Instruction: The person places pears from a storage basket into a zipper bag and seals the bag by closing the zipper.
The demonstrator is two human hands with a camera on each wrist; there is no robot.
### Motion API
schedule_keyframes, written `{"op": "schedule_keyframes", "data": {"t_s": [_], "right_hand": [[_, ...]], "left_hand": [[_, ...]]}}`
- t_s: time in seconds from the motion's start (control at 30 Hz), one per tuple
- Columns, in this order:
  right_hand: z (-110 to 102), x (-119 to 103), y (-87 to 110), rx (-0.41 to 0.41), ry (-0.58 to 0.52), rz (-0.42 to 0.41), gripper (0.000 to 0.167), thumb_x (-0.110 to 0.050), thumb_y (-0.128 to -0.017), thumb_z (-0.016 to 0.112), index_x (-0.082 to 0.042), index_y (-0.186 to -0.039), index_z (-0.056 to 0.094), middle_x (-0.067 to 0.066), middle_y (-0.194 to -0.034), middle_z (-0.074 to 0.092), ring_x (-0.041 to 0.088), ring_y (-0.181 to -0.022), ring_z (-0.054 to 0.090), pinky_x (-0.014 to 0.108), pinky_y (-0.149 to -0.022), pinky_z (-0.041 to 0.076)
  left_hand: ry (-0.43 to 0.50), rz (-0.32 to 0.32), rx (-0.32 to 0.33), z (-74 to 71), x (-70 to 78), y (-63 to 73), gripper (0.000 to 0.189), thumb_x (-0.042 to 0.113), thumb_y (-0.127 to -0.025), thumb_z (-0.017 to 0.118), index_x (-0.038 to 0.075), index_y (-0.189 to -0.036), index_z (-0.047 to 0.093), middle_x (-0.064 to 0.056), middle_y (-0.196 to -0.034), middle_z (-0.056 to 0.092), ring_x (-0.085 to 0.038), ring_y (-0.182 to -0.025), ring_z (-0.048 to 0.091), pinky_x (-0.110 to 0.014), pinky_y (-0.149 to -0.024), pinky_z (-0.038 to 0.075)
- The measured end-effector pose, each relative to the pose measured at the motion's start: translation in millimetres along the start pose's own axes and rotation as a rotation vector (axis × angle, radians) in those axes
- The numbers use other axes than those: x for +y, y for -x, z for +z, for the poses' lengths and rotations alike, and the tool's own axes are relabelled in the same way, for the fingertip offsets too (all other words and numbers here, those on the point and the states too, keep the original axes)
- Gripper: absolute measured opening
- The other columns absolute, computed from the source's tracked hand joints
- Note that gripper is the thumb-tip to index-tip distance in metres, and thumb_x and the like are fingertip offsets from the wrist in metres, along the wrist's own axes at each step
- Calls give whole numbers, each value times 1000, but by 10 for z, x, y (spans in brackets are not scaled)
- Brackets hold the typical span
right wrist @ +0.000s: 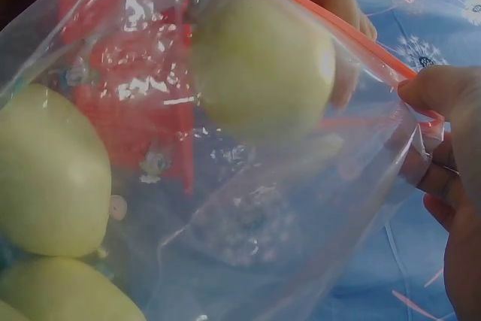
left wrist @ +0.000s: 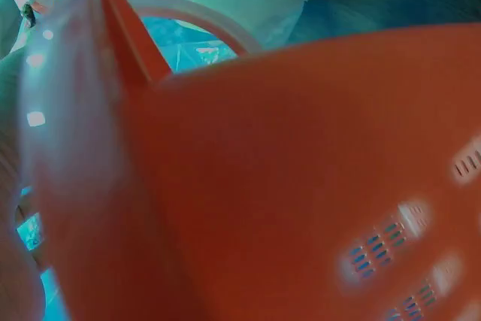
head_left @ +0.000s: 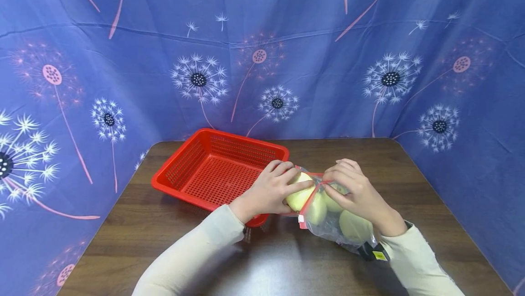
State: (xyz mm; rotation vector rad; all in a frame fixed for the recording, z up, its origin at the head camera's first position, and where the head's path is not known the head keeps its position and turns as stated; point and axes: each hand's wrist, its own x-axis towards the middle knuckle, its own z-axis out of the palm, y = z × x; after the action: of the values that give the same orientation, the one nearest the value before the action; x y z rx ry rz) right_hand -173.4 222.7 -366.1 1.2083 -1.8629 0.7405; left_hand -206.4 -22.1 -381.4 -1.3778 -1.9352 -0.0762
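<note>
In the head view my left hand [head_left: 266, 191] grips a pale yellow-green fruit [head_left: 296, 199], a pear or an apple, at the mouth of a clear plastic zip bag [head_left: 328, 234] with red edging. My right hand [head_left: 358, 191] pinches the bag's red rim between thumb and fingers. Several more such fruits [head_left: 354, 226] lie inside the bag. The right wrist view shows the gripped fruit [right wrist: 259, 62] through the clear plastic, with left fingers behind it. Part of the left hand's grip is hidden by the fruit and the bag.
A red perforated plastic basket [head_left: 246, 143] stands left of the bag on the wooden table [head_left: 135, 236]; no contents show in it. Its wall [left wrist: 263, 171] fills most of the left wrist view. A blue dandelion-print cloth [head_left: 320, 81] hangs behind the table.
</note>
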Motion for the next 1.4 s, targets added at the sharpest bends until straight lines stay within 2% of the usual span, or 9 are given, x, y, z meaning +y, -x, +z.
{"op": "schedule_keyframes", "data": {"t_s": [0.2,0.37,0.57,0.7,1.03,1.3,1.4], "right_hand": [[-4,-16,-6,7,-6,-14,25,-24,-100,58,-7,-86,68,2,-85,67,19,-80,61,34,-104,35],[-17,-21,1,26,-13,-25,26,-23,-100,58,-5,-85,68,4,-84,67,19,-80,61,34,-104,35],[-18,-28,-2,40,-30,-31,26,-22,-100,59,-4,-85,68,5,-83,67,20,-79,61,34,-104,35],[-26,-36,-12,41,-34,-29,26,-23,-100,59,-4,-85,68,5,-83,67,21,-78,61,34,-104,35],[-73,-9,-35,73,-24,-42,29,-24,-100,59,-2,-83,67,8,-80,67,22,-76,61,33,-104,36],[-95,13,-29,67,-14,-40,29,-24,-100,59,-2,-82,67,8,-81,66,22,-77,61,33,-104,36],[-97,16,-20,65,-5,-34,29,-23,-100,58,-2,-82,67,7,-81,66,22,-77,60,33,-104,36]], "left_hand": [[61,10,-138,34,23,-36,76,64,-62,80,31,-129,66,2,-116,63,-22,-111,51,-41,-97,39],[110,-39,-243,76,58,-29,73,65,-67,75,28,-130,66,5,-115,65,-22,-112,49,-44,-97,36],[41,-130,-325,144,116,-14,73,72,-68,70,28,-126,66,8,-110,65,-24,-115,47,-52,-101,33],[-9,-158,-387,171,154,-4,73,73,-68,68,28,-125,65,9,-108,63,-25,-117,45,-56,-104,30],[-24,-159,-416,147,133,-5,70,73,-68,67,28,-122,63,9,-110,61,-22,-120,44,-53,-105,29],[10,-153,-469,43,60,32,79,67,-61,76,30,-128,60,10,-125,60,-22,-129,40,-51,-107,27],[22,-161,-486,15,42,59,81,65,-61,78,30,-132,59,10,-130,59,-24,-131,38,-53,-108,27]]}}
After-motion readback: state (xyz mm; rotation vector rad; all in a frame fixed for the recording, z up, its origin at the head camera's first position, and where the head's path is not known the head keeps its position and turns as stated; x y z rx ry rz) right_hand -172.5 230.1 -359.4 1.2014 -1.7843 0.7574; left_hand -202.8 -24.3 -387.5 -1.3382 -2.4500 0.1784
